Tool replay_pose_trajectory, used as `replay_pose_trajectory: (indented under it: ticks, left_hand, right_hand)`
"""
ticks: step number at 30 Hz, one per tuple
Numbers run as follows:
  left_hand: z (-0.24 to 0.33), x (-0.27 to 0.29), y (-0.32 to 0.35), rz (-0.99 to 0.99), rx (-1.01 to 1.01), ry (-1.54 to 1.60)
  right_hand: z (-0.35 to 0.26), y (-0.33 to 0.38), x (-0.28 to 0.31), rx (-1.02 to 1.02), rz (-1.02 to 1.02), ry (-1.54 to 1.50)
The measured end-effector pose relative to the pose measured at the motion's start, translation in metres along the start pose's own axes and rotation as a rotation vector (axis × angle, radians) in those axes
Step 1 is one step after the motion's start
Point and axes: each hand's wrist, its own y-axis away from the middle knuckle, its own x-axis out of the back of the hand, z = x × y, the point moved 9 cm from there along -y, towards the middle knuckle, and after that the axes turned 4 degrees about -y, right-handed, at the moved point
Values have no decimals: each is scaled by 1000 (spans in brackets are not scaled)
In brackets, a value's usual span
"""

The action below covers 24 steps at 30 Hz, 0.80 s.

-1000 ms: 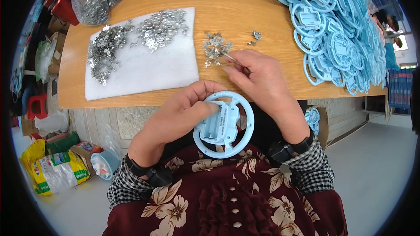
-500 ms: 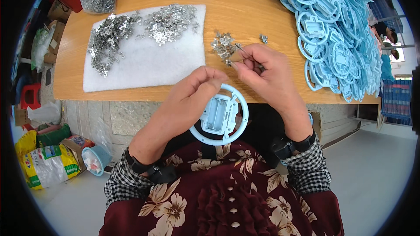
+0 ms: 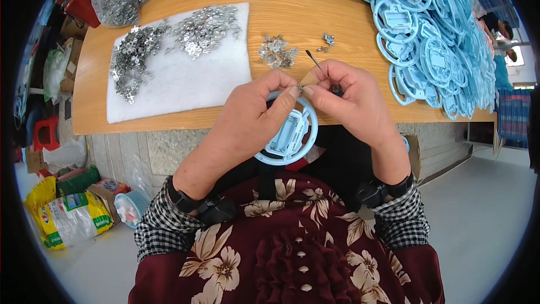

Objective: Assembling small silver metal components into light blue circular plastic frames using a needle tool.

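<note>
While the left hand (image 3: 247,124) is steadying a pale blue round plastic frame (image 3: 287,135) at the near bench (image 3: 292,5) edge, both hands' fingers (image 3: 292,93) are pinching a tiny metal clip (image 3: 301,86), apparently not yet fitted, the right hand (image 3: 354,101) also gripping a thin tool (image 3: 315,63).

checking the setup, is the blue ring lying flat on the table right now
No, the blue ring is held up in the left hand in front of the table edge, with the right hand at its top.
</note>
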Motion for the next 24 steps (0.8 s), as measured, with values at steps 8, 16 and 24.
replay_pose_trajectory:
  ticks: [8,16,24]
  left_hand:
    - [2,-7,-4,-106,73,-110]
    - [-5,10,4,-22,113,50]
    - [-5,24,14,-17,161,127]
  right_hand:
    - [13,1,4,-67,-29,-149]
    - [24,-1,22,5,120,-7]
    - [33,-13,27,10,242,471]
